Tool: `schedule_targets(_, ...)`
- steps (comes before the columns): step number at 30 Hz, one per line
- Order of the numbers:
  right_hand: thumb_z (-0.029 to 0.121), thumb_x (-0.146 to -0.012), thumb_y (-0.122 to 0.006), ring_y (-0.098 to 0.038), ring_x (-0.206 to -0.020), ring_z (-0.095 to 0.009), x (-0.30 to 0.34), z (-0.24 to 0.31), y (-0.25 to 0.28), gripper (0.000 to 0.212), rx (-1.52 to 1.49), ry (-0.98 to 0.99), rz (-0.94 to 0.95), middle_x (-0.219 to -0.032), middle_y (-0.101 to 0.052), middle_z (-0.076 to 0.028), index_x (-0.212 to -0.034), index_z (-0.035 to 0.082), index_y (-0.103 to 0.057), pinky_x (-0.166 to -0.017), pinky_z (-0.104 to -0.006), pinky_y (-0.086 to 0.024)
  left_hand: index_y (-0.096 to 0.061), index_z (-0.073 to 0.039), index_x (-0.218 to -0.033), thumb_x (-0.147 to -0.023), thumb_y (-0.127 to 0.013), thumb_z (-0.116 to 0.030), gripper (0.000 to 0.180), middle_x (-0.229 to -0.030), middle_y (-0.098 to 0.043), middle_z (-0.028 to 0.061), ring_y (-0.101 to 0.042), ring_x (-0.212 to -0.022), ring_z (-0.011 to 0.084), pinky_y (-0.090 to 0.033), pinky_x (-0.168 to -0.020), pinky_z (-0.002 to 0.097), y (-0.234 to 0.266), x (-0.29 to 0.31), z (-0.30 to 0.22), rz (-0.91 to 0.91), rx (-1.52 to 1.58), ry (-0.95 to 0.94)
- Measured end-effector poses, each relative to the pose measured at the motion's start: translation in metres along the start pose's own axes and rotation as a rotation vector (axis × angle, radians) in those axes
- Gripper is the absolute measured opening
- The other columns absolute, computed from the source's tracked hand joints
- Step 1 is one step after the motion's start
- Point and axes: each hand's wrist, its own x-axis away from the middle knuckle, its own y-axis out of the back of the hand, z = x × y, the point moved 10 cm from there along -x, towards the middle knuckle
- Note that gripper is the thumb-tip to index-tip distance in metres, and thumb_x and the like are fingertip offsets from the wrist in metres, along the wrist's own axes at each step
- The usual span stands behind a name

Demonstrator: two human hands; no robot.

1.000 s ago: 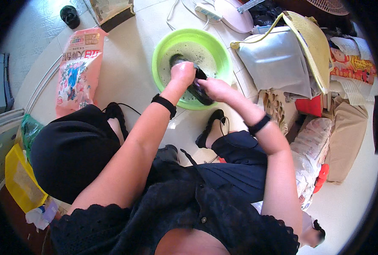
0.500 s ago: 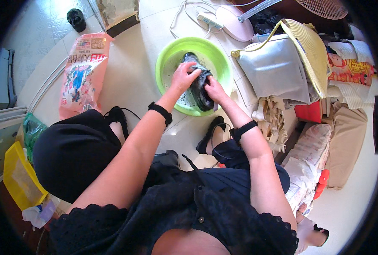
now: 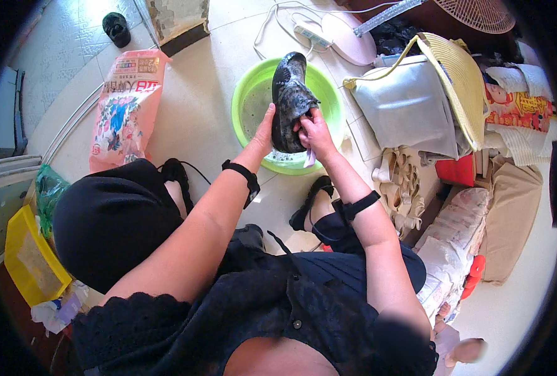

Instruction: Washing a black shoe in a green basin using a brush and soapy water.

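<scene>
A wet black shoe point(image 3: 286, 94) with soapy smears is held up over a lime-green basin point(image 3: 239, 103), its sole edge turned to the left. My right hand point(image 3: 316, 135) grips it at the opening, fingers curled into the upper. Below those fingers a pale lilac strip point(image 3: 309, 158) hangs down; its kind is unclear. My left hand point(image 3: 264, 133) holds the shoe's left side, thumb up along the sole and the other fingers hidden behind it. Cloudy water with some suds point(image 3: 251, 103) shows in the basin.
Left of the basin stands a pink bag point(image 3: 125, 106); a black shoe point(image 3: 116, 29) lies beyond. A power strip point(image 3: 313, 37) and fan base point(image 3: 348, 39) are behind. To the right are a grey-and-yellow bag point(image 3: 403, 103) and beige sandals point(image 3: 398, 182).
The shoe has risen from inside the basin and turned more upright. My left hand has moved from its top to its left side; my right hand still grips the opening.
</scene>
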Motion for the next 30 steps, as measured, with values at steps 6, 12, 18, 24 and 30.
schedule_targets(6, 0.01, -0.085, -0.047, -0.037, -0.042, -0.008, -0.02, -0.01, 0.015, 0.023, 0.071, -0.076, -0.061, -0.072, -0.051, -0.004, -0.107, 0.012, -0.043, -0.033, -0.0206, -0.025, -0.057, -0.011, -0.114, -0.083, -0.04, -0.066, 0.065, -0.105, -0.063, 0.0078, -0.06, -0.096, 0.0231, -0.046, -0.09, 0.039, -0.009, 0.008, 0.013, -0.056, 0.104, 0.088)
schedule_targets(12, 0.003, -0.072, -0.045, -0.065, -0.077, -0.036, -0.029, -0.014, 0.017, 0.042, 1.21, -0.31, 0.09, -0.099, -0.061, -0.022, -0.113, -0.005, -0.049, -0.067, -0.0418, -0.052, -0.043, -0.012, -0.13, -0.087, -0.024, -0.066, 0.071, -0.127, -0.049, 0.0145, -0.05, -0.114, 0.0316, -0.039, -0.098, 0.0488, -0.025, 0.019, 0.047, -0.077, 0.507, 0.165)
schedule_targets(18, 0.007, -0.072, -0.048, -0.064, -0.082, -0.033, -0.055, -0.013, 0.003, 0.028, 1.373, -0.192, 0.034, -0.092, -0.063, -0.023, -0.094, -0.001, -0.064, -0.071, -0.0421, -0.051, -0.042, -0.011, -0.131, -0.085, -0.022, -0.068, 0.076, -0.128, -0.048, 0.0161, -0.049, -0.115, 0.034, -0.037, -0.099, 0.0507, -0.014, 0.017, 0.048, -0.167, 0.518, 0.226)
schedule_targets(24, 0.012, -0.085, -0.042, -0.06, -0.097, -0.031, -0.016, -0.006, -0.019, 0.041, 1.195, -0.05, 0.641, -0.107, -0.061, -0.018, -0.125, 0.008, -0.049, -0.087, -0.0383, -0.046, -0.045, -0.007, -0.127, -0.085, -0.019, -0.068, 0.079, -0.122, -0.052, 0.0187, -0.052, -0.11, 0.0351, -0.04, -0.097, 0.0503, 0.014, 0.006, 0.047, -0.293, 0.6, 0.184)
schedule_targets(30, 0.015, -0.086, -0.044, -0.059, -0.099, -0.029, -0.019, -0.006, -0.026, 0.041, 1.294, -0.166, 0.612, -0.107, -0.061, -0.017, -0.127, 0.01, -0.048, -0.088, -0.0386, -0.045, -0.051, -0.003, -0.12, -0.083, -0.018, -0.071, 0.084, -0.115, -0.056, 0.0194, -0.056, -0.104, 0.0327, -0.042, -0.095, 0.0452, 0.015, -0.002, 0.039, -0.189, 0.645, 0.218)
